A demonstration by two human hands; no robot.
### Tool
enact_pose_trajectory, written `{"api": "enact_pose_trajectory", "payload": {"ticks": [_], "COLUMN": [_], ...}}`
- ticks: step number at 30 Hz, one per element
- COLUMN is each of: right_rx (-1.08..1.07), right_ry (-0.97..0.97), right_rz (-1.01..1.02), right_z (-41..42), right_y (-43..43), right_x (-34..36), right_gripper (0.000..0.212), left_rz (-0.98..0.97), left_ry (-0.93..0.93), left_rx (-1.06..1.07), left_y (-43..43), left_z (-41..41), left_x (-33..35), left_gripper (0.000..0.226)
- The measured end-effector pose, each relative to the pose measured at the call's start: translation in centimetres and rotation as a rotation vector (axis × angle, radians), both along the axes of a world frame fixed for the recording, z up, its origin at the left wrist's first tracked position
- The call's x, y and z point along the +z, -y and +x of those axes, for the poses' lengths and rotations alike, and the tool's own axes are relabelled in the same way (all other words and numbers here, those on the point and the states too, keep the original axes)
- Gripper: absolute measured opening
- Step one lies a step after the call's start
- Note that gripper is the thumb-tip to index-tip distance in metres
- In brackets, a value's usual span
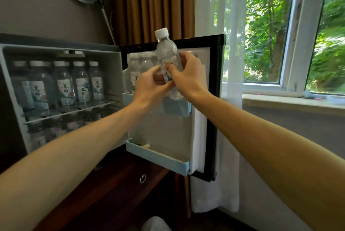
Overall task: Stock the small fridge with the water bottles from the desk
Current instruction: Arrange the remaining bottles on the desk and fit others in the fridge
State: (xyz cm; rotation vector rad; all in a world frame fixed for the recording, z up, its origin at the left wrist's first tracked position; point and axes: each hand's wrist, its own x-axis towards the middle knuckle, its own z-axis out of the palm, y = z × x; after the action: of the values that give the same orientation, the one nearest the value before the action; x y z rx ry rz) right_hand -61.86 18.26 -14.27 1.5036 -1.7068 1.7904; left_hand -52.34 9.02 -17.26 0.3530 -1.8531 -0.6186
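Wire shelf (74, 112): in the open fridge (61, 47) on my left; a row of upright labelled water bottles (64, 85) stands on it.
Below it: lower bottles (56, 130), blurred.
Upper door rack (177, 108): pale blue; door bottles (134, 70) stand at its left end.
Lower door rack (156, 156): pale blue, near the door's foot.
Cabinet (112, 184): dark wood, under the fridge.
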Motion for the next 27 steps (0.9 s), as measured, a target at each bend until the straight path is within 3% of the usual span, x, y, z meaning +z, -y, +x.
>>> {"api": "enact_pose_trajectory", "payload": {"ticks": [4,9,15,21,27], "right_rx": [-0.062,-0.184,-0.193,-0.183,-0.172], "right_ry": [-0.112,-0.273,-0.284,-0.253,-0.281], "right_rz": [0.039,0.159,0.191,0.12,-0.077], "right_z": [0.1,0.2,0.4,0.8,1.2], "right_y": [0.0,0.4,1.1,1.3,1.5], "right_x": [-0.4,-1.2,-2.1,-3.2,-3.8], "right_gripper": [0.044,0.086,0.101,0.097,0.067], "left_rz": [0.047,0.021,-0.029,-0.053,-0.044], "left_ry": [-0.03,0.037,0.094,0.17,0.138], "left_rx": [-0.027,0.048,0.158,0.289,0.29], "left_y": [0.3,0.1,-0.8,-0.5,-0.2], "left_z": [-0.7,-1.0,-1.2,-1.4,-0.2], "left_x": [-1.0,-2.2,-2.4,-2.8,-2.8], "left_gripper": [0.062,0.062,0.035,0.046,0.032]}}
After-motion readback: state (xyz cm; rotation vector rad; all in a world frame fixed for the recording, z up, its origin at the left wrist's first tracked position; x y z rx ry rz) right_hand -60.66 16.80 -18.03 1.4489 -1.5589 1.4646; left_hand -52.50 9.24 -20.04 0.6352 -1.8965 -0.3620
